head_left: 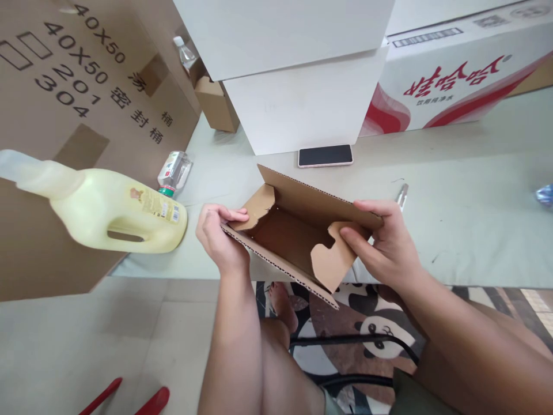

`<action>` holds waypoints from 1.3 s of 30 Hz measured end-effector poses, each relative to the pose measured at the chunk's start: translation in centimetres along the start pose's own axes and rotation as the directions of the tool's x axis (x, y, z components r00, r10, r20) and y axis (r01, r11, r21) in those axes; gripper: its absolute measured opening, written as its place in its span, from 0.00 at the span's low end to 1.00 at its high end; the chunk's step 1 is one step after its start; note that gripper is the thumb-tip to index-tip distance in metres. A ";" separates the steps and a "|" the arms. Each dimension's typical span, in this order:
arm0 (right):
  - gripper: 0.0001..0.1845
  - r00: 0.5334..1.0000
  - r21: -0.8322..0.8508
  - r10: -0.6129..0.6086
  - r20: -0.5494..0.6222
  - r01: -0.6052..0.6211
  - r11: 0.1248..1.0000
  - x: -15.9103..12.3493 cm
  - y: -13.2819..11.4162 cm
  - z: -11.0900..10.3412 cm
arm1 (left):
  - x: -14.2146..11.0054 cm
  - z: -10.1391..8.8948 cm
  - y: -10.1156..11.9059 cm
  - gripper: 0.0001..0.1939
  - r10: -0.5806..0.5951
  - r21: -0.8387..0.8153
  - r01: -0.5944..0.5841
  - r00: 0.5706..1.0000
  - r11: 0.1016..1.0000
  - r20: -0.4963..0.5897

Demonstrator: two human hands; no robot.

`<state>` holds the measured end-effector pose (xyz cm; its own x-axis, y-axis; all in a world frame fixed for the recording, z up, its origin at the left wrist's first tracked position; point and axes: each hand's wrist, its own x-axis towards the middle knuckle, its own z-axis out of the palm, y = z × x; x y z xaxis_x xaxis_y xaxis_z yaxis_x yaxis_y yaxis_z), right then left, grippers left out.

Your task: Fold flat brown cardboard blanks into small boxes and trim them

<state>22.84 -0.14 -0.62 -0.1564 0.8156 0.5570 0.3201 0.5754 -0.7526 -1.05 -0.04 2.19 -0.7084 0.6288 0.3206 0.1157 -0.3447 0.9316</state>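
Note:
A small brown cardboard box point(298, 230) is held tilted in front of me, its top side open and its long flaps standing up. My left hand point(223, 235) grips the left end, with fingers over the left end flap point(259, 207). At the other end, my right hand point(386, 239) is closed on the right corner, thumb pressing on the notched right end flap point(334, 253). Both end flaps fold partly inward over the opening. The inside that I can see is bare cardboard; its far corners are hidden by the flaps.
A phone point(325, 155) lies on the table before white boxes point(302, 104). A yellow jug point(125, 213) and a clear bottle point(174, 173) lie at left by a large carton point(86, 86). A knife-like tool point(402, 197) is at right. A red-and-white carton point(458, 86) stands behind.

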 end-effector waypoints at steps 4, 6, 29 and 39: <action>0.18 0.998 -0.038 -0.043 -0.038 0.041 0.998 0.4 -0.1 0.2 | -0.3 0.1 0.0 0.21 0.048 0.009 -0.048 0.998 0.999 -0.035; 0.19 0.997 -0.052 -0.066 -0.044 0.064 0.997 0.5 -0.2 0.2 | -0.3 0.0 0.0 0.20 0.038 0.013 -0.038 0.999 0.999 -0.032; 0.17 0.999 -0.010 0.020 -0.036 -0.020 1.000 0.1 0.3 0.4 | -0.4 0.2 0.0 0.23 0.033 0.062 -0.031 0.999 0.998 -0.032; 0.19 0.999 0.057 0.020 -0.038 -0.018 0.998 -0.1 0.6 0.5 | -0.4 0.2 0.0 0.23 0.022 -0.021 -0.023 0.999 1.000 -0.039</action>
<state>22.54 0.10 -1.32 -0.1143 0.8243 0.5545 0.2688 0.5630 -0.7815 -0.64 -0.17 2.04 -0.7325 0.5930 0.3343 0.1176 -0.3734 0.9202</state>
